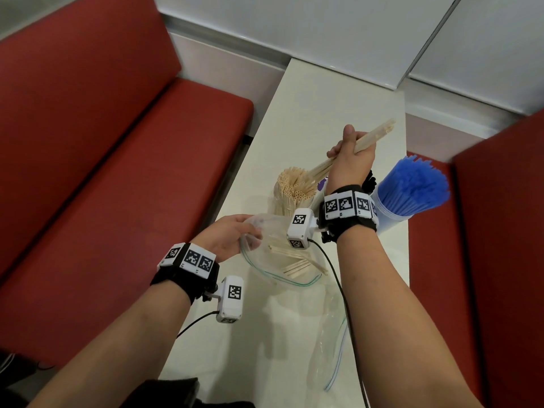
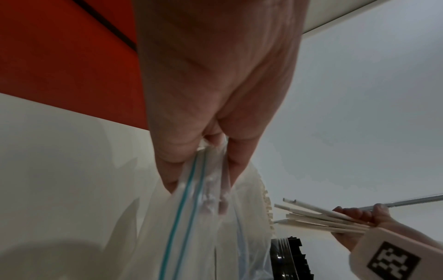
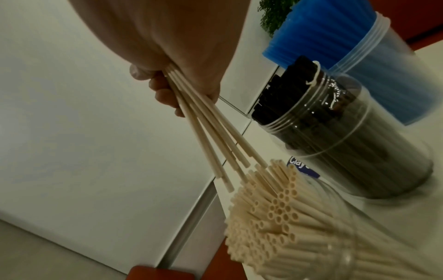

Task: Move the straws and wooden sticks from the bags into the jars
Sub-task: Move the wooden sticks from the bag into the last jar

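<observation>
Right hand (image 1: 350, 160) is fisted around a small bunch of beige straws (image 3: 206, 136), their tips just above the packed beige jar (image 1: 291, 189) below it; left hand (image 1: 228, 237) pinches the zip bag (image 1: 282, 257) rim, a few straws inside; blue jar (image 1: 412, 195) just right of the right wrist.

- A white worktop (image 1: 309, 119) runs away from the viewer toward a pale panelled wall (image 1: 338, 33).
- A red padded bench seat (image 1: 103, 178) lies along its left side, with a red backrest (image 1: 73, 72) behind it.
- Another red seat (image 1: 500, 260) stands on the right.
- A green leafy plant (image 3: 273, 17) shows at the top of the right wrist view.
- A purple-and-white label (image 3: 302, 167) is partly readable.
</observation>
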{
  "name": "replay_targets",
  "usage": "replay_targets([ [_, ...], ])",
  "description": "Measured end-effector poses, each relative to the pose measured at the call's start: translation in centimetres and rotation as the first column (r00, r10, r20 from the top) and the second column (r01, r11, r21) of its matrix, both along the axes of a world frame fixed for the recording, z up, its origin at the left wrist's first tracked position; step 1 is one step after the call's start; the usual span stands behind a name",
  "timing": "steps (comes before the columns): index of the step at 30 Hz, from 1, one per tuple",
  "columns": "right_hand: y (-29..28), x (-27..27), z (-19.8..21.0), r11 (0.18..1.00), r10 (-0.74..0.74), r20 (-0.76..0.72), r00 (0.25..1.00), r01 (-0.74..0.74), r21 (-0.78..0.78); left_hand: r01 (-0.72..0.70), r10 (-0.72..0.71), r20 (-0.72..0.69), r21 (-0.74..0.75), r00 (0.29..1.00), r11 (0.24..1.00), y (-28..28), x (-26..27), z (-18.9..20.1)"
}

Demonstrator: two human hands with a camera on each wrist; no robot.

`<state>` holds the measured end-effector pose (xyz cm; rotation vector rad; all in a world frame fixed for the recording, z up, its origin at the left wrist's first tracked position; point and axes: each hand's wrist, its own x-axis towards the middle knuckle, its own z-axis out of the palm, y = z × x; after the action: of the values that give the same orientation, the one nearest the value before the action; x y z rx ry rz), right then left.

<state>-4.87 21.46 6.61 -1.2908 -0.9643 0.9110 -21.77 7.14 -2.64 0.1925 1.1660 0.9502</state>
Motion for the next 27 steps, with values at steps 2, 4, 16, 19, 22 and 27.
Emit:
replay_targets([
  [2,-0.3,0.2,-0.8,0.999,-0.034,-0.009,0.999,0.033,-0.026,0.006,-0.006,-0.01,-0.002,1.0,1.0,0.0,0.0,0.1],
  [4,-0.8,0.6,-1.9,0.996,-0.083,-0.026,0.996,0.082,-0.041,0.013,-0.013,-0.02,0.0,1.0,1.0,-0.1,0.0,0.1],
  [16,-1.0,1.2,-1.8,0.99,-0.129,-0.25,0.96,0.139,0.019,0.053,-0.052,-0.073,0.011,0.996,0.999,-0.7,0.0,0.3],
  [19,-0.5,1.0,-1.4,0.986,-0.154,-0.282,0.947,0.166,0.02,0.047,-0.046,-0.053,0.009,0.998,0.999,-0.7,0.0,0.4],
  [22,-0.2,0.9,-1.4,0.984,-0.163,-0.281,0.946,0.177,0.027,0.04,-0.04,-0.04,0.011,0.998,0.999,-0.7,0.0,0.5],
  [27,-1.0,1.3,-3.6,0.98,-0.197,-0.21,0.958,0.195,-0.029,0.039,-0.039,-0.063,0.003,0.997,0.999,-0.7,0.0,0.5],
])
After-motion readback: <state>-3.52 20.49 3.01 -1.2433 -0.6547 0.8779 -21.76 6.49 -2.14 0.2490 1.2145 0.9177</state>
